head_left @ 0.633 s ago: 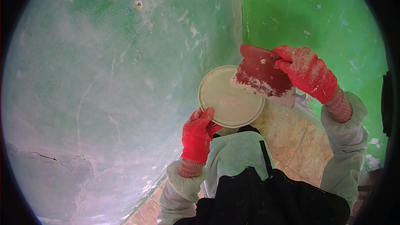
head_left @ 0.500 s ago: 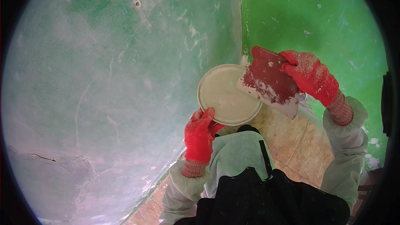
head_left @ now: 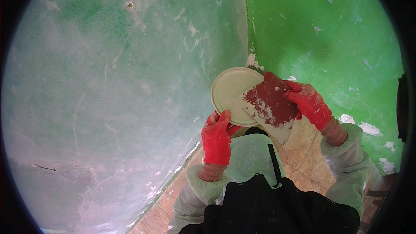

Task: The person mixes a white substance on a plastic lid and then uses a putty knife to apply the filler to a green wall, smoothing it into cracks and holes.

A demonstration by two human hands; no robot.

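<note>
In the head view, my left hand point(head_left: 216, 141), in a red knit glove, grips the near rim of a round cream lid point(head_left: 227, 95), its thumb on top. The lid's face is coated in pale material. My right hand point(head_left: 310, 106), in a red glove dusted with pale residue, is closed on a wide maroon putty knife point(head_left: 273, 99). The knife's pale, smeared lower edge overlaps the right part of the lid; I cannot tell whether they touch.
A faded, cracked green wall point(head_left: 108, 82) with a small hole meets a brighter green wall point(head_left: 320, 8) in a corner, with white patches low down. Beige floor tiles point(head_left: 303, 156) show below, around my legs. Something dark point(head_left: 401, 104) stands at the right rim.
My right hand has moved down and left with the putty knife, which now sits lower over the lid. My left hand and the lid have shifted slightly right.
</note>
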